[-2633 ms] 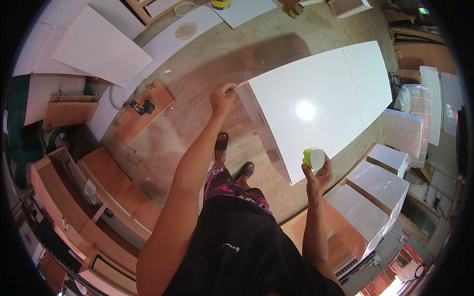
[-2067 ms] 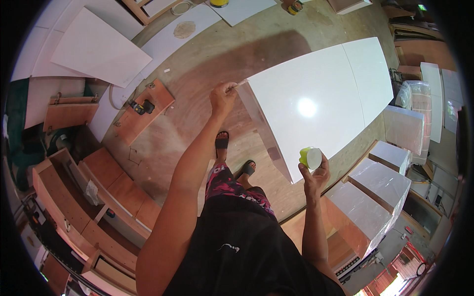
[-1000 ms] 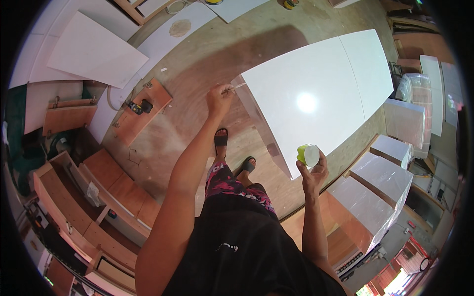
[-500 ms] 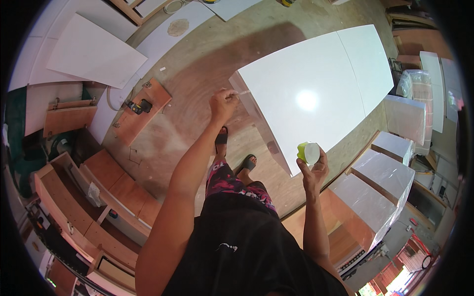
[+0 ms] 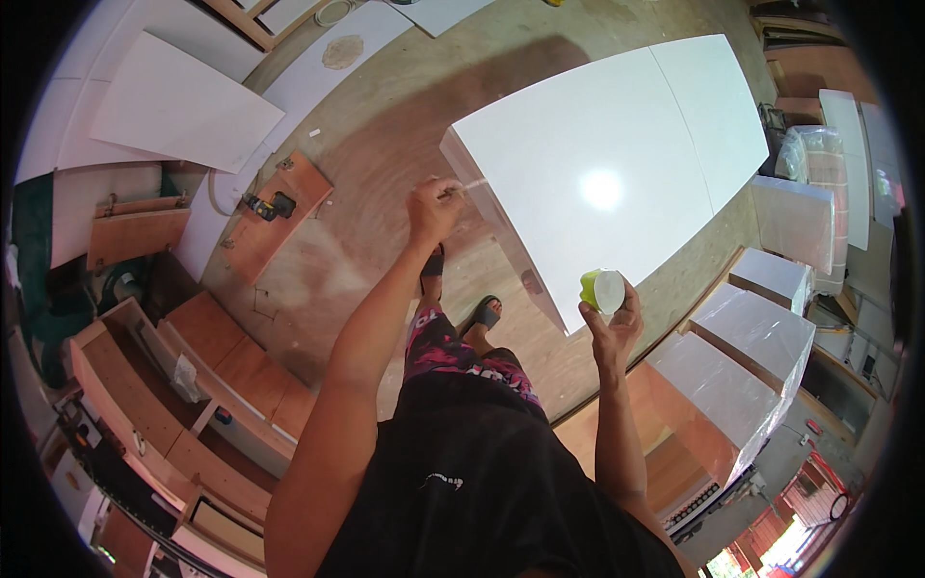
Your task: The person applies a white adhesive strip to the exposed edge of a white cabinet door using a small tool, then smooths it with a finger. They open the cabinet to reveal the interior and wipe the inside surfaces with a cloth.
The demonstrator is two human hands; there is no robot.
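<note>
Beside the white panel (image 5: 617, 164), left fingers (image 5: 436, 204) pinch a thin brush (image 5: 462, 188) pointing right at its corner; right fingers (image 5: 609, 323) clasp a green cup (image 5: 602, 289).

Person in a black shirt, patterned shorts and dark sandals

The black shirt (image 5: 482, 482) is short-sleeved, with a small pale mark on its front. Both forearms are bare, as are the hands, with no gloves or watch in sight. The shorts (image 5: 448, 347) carry a pink-and-dark pattern, and the sandals (image 5: 482, 313) have dark straps.
</note>
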